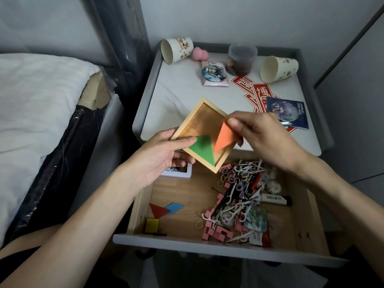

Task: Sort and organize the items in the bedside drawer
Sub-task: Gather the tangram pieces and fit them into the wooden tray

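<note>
Head camera: the right hand (264,138) pinches an orange triangle (223,139) between thumb and fingertips, tilted over the wooden tray (204,119). The left hand (160,156) grips the tray by one corner above the open drawer (207,244), its thumb pressing a green triangle (204,148) flat inside. The pieces look thin, stiff and light, and probably smooth enough to slide, so their edges are the best hold and the tray wants keeping level. The shallow tray holds only the green piece. In the drawer a red triangle (158,210), a blue piece (174,207) and a yellow square (152,225) lie near the left front. They are well apart from a tangle of pink blocks (214,231), floss picks (239,204) and hair ties (223,179) on the right, with a marker (276,199) beside it.
</note>
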### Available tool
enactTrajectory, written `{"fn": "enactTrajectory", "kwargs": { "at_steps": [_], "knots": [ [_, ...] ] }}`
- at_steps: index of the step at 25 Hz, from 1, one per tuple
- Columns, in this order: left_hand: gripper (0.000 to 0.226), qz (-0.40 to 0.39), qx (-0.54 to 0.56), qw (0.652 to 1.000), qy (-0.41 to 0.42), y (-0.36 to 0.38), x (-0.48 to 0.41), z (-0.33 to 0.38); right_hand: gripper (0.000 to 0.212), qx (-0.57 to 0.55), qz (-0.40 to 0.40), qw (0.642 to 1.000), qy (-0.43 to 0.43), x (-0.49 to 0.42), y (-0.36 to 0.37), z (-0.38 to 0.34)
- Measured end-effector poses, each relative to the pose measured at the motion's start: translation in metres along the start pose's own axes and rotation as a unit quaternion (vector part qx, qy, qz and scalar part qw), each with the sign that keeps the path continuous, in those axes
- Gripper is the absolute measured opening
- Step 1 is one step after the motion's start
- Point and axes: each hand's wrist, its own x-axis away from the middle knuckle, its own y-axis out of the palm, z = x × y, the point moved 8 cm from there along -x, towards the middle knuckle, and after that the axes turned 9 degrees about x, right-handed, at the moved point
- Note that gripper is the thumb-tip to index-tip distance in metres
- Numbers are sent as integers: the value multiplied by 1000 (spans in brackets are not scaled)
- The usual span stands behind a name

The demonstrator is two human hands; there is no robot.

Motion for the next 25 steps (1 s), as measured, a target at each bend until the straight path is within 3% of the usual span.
{"fn": "enactTrajectory", "kwargs": {
  "at_steps": [3,13,17,20,22,25],
  "knots": [
    [20,-15,-31,999,-6,3,0,-2,38,158,-35,985,-61,1,6,-7],
    [15,-19,-16,1000,-8,4,-1,-3,42,202,64,977,-34,4,14,-3],
    [19,-18,-15,1000,0,2,-1,-1,33,-14,115,987,114,8,3,18],
    [20,-21,-17,1000,3,2,0,0,27,-250,4,938,239,13,29,37],
    [21,-20,-19,1000,1,2,0,-1,18,-320,-48,911,255,17,42,35],
    [23,-17,-16,1000,-2,1,1,-1,17,-333,-53,912,234,15,42,29]
  ]
}}
